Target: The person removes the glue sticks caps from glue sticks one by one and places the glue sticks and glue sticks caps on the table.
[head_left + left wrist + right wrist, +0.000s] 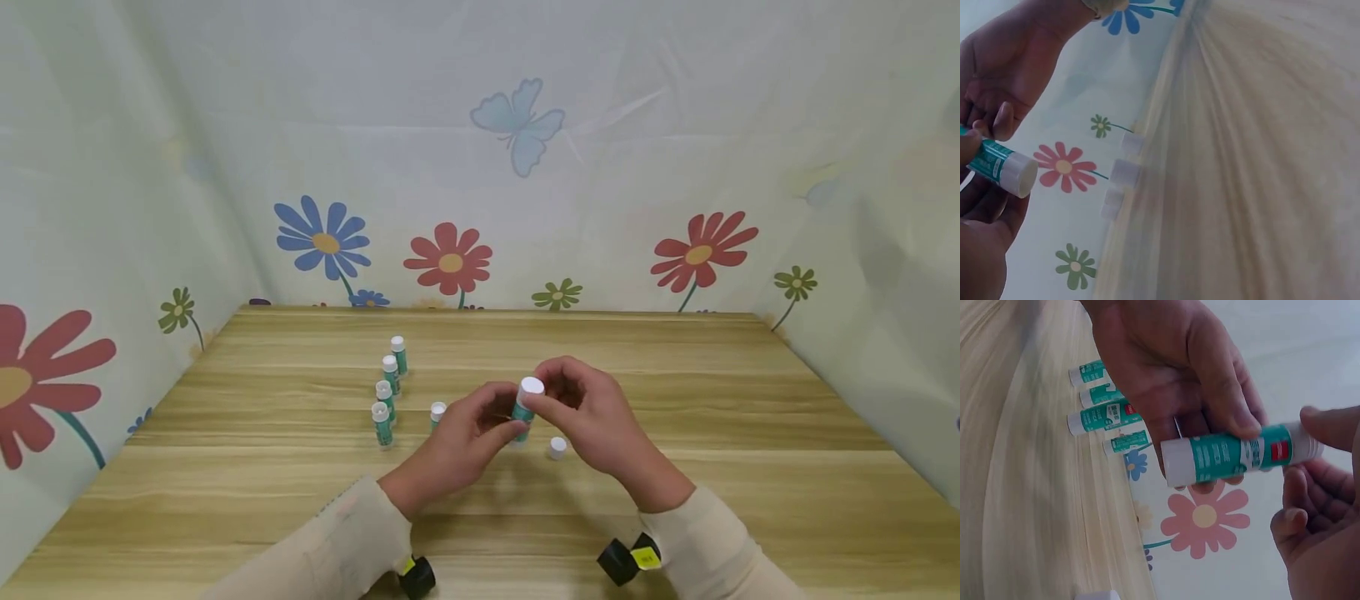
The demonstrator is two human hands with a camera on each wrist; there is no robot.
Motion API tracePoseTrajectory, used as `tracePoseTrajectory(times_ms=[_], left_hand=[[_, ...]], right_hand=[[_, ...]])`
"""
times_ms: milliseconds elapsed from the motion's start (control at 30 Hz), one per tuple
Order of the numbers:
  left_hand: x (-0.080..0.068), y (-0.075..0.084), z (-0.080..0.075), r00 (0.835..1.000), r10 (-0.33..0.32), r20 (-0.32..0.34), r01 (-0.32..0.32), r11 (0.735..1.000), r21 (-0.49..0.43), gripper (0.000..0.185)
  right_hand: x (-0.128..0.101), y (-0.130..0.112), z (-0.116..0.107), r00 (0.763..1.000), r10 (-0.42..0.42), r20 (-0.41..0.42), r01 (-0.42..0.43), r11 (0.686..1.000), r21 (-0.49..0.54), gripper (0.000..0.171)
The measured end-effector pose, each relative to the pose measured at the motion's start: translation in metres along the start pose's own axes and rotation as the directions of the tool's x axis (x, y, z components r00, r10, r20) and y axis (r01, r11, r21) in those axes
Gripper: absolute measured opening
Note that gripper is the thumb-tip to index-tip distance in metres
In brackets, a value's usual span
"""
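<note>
Both hands hold one glue stick [524, 407] above the middle of the wooden table [675, 500]. The left hand [461, 446] pinches its green body. The right hand [592, 417] pinches the white cap end. At 9 o'clock from the hands, four more glue sticks [388, 387] stand in a row, with a fifth one [437, 412] just beside the left hand. A small white cap [557, 447] sits at 6 o'clock, under the right hand. I think it works best to hold the body firmly, keep cap and tube in line, and push or pull straight.
</note>
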State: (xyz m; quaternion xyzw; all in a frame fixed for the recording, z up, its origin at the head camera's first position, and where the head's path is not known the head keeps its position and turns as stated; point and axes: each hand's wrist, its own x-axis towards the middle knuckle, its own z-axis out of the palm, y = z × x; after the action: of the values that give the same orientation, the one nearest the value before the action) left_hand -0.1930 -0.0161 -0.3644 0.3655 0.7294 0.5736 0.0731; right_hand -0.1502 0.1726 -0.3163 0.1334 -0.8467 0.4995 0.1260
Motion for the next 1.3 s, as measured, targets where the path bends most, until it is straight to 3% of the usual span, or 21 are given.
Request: tracePoseTrajectory(times_ms=[167,300,500,633,833,1000,1300], left_hand=[[0.002,0.0,-0.007,0.996,-0.012,0.085,0.016,0.999,-0.045,0.035],[0.004,0.001,-0.009,0.995,-0.012,0.1,0.019,0.997,-0.071,0.033],[0.006,0.001,-0.005,1.0,-0.019,0.005,0.019,0.996,-0.087,0.029],[0.006,0.001,-0.002,0.998,-0.03,-0.057,0.027,0.999,-0.045,0.028],[0.005,0.002,0.001,0.997,-0.021,-0.074,0.022,1.0,0.012,0.026],[0.005,0.0,-0.001,0.999,-0.018,-0.032,0.018,1.0,-0.005,0.027],[0.006,-0.005,-0.012,0.99,-0.015,0.137,0.031,0.993,-0.115,0.032]], right_hand=[[0.0,0.005,-0.008,0.986,-0.129,0.106,0.124,0.991,0.054,0.017],[0.0,0.009,-0.011,0.974,-0.175,0.144,0.161,0.982,0.103,0.02],[0.001,0.008,-0.005,0.998,-0.049,0.036,0.046,0.996,0.081,0.026],[0.002,0.007,0.001,0.998,0.036,-0.041,-0.033,0.996,0.087,0.027],[0.001,0.006,0.003,0.997,0.047,-0.062,-0.043,0.997,0.071,0.027],[0.001,0.005,0.001,0.999,0.024,-0.031,-0.023,0.999,0.031,0.025],[0.002,0.008,-0.009,0.986,-0.102,0.132,0.092,0.993,0.075,0.019]])
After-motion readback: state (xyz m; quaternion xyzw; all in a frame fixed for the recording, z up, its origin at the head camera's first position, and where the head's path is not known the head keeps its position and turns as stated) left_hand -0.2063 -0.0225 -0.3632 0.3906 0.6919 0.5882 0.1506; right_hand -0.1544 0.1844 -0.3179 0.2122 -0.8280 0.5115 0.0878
